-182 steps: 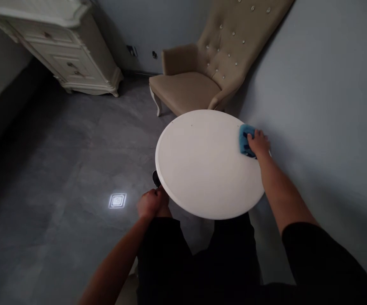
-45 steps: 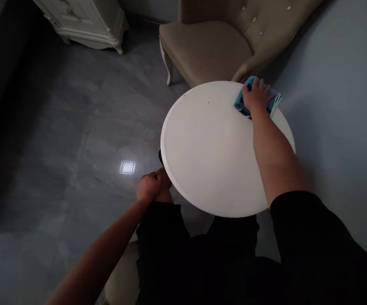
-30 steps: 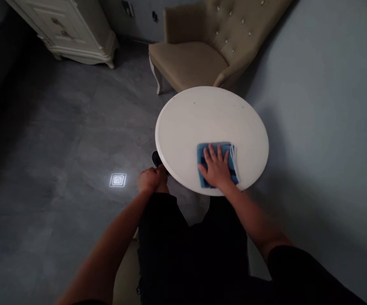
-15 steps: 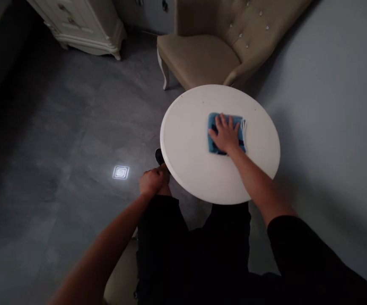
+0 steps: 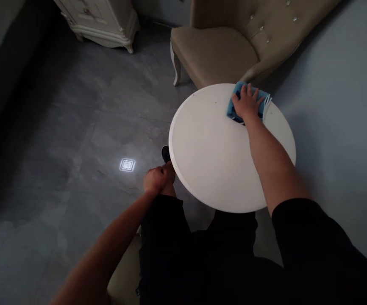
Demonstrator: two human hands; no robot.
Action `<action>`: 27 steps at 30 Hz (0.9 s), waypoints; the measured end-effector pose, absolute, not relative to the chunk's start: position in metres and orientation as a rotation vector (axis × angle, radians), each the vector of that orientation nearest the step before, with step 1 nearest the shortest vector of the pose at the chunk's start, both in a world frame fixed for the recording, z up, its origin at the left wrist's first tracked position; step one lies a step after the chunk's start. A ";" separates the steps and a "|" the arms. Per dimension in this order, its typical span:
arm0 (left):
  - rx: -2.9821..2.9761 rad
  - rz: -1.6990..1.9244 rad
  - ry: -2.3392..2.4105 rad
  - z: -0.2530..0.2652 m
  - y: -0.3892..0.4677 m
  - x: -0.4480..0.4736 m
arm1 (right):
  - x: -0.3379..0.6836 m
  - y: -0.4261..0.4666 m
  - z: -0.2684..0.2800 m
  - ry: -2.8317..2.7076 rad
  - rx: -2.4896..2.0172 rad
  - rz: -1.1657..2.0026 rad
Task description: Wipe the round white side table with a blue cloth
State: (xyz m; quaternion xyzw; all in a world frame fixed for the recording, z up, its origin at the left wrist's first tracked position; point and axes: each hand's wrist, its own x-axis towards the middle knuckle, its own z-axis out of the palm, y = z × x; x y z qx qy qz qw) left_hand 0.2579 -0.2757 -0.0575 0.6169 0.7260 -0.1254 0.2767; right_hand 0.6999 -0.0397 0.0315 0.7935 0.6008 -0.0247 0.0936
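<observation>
A folded blue cloth [image 5: 232, 111] with dark patches and a white striped edge lies on a round white table [image 5: 209, 161], close to its far rim. My right hand [image 5: 247, 101] presses flat on the cloth, fingers spread, the arm reaching across the table's right side. Left of the table, my left hand [image 5: 155, 179] rests on my knee with its fingers curled into a fist. Nothing shows in it, and the undersides of its fingers are hidden.
Behind the table stands a tan armchair [image 5: 213, 51] with a buttoned back. A grey wall [image 5: 345, 106] runs along the right. White drawers [image 5: 104, 25] stand at the back left. A lit square mark [image 5: 127, 164] shows on the grey tiled floor [image 5: 84, 110].
My right hand has slid the cloth from the table's middle toward its far right rim, and the cloth has turned slightly. My left hand stays on the knee. The whole view has shifted a little.
</observation>
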 end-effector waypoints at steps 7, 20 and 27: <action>1.680 -0.300 1.930 -0.048 -0.285 0.265 | 0.614 -0.219 0.044 1.995 2.274 -0.156; 1.720 -0.253 1.886 -0.046 -0.298 0.265 | 0.522 -0.393 0.049 2.278 1.991 -0.268; 1.683 -0.230 1.896 -0.052 -0.290 0.261 | 0.596 -0.181 0.038 2.079 2.232 -0.206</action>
